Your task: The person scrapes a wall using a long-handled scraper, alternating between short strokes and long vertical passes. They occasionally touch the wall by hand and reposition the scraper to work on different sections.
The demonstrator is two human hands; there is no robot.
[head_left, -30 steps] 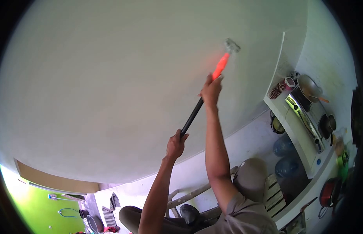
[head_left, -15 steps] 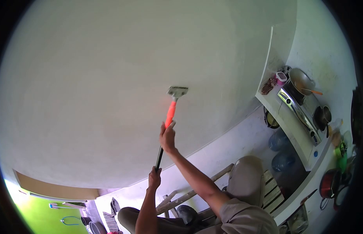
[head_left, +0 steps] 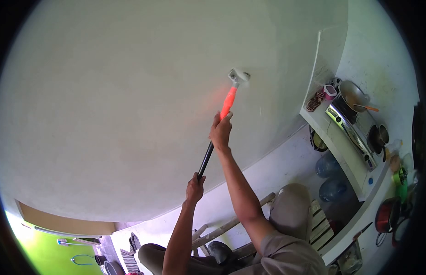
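Observation:
A long-handled scraper [head_left: 228, 100] with an orange grip, a metal head and a black pole is raised against a broad pale plastered surface [head_left: 121, 114]. Its head overlaps that surface and is tilted and slightly blurred. My right hand [head_left: 220, 131] is closed around the pole just below the orange grip. Lower down, my left hand [head_left: 195, 188] wraps the black pole near its end. Both arms are stretched out in front of me.
Beneath me are wooden ladder rails [head_left: 231, 224] beside my bent knees. At the right, a counter [head_left: 332, 137] carries a gas stove [head_left: 352, 137] and a wok [head_left: 352, 95]. Large blue water bottles [head_left: 329, 165] stand under it. Pots [head_left: 388, 215] sit at the far right.
Both hands and the scraper have moved up and to the right across the pale surface. The scraper head has turned, and both hands have kept their grip.

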